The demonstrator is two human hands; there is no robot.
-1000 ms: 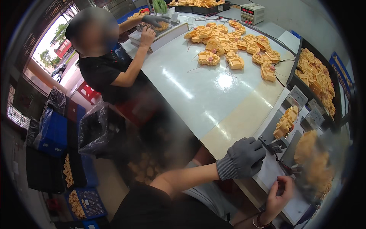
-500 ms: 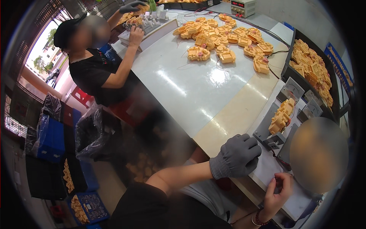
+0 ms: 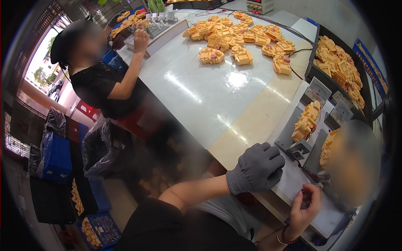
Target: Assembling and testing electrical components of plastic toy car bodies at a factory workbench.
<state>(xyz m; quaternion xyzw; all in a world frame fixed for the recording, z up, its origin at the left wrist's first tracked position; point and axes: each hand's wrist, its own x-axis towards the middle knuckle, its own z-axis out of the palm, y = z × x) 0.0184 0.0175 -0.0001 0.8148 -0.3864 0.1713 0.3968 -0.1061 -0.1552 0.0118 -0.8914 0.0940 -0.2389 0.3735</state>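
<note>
My left hand (image 3: 260, 168), in a grey knit glove, is closed at the near edge of the worktable. Its fingertips are turned away, so anything inside is hidden. To its right, my bare right hand (image 3: 305, 206) is held over a white board (image 3: 289, 188) with thumb and index finger brought together. What they pinch, if anything, is too small to make out. Beyond my hands, a yellow-orange molded plastic housing (image 3: 306, 121) stands tilted on a grey metal test fixture (image 3: 300, 147). A second yellow housing (image 3: 328, 150) sits to the right, partly covered by a blurred patch.
Several yellow housings with thin wires (image 3: 234, 35) lie piled across the table. A black tray (image 3: 312, 62) full of them stands at right, behind two dial meters (image 3: 317, 91). At left, a co-worker (image 3: 102, 79) handles parts at another fixture. Crates (image 3: 100, 228) stand on the floor.
The view has shifted slightly, and more of the right-hand housing shows. My hands keep nearly the same pose. The co-worker's gloved hand has moved down and left.
</note>
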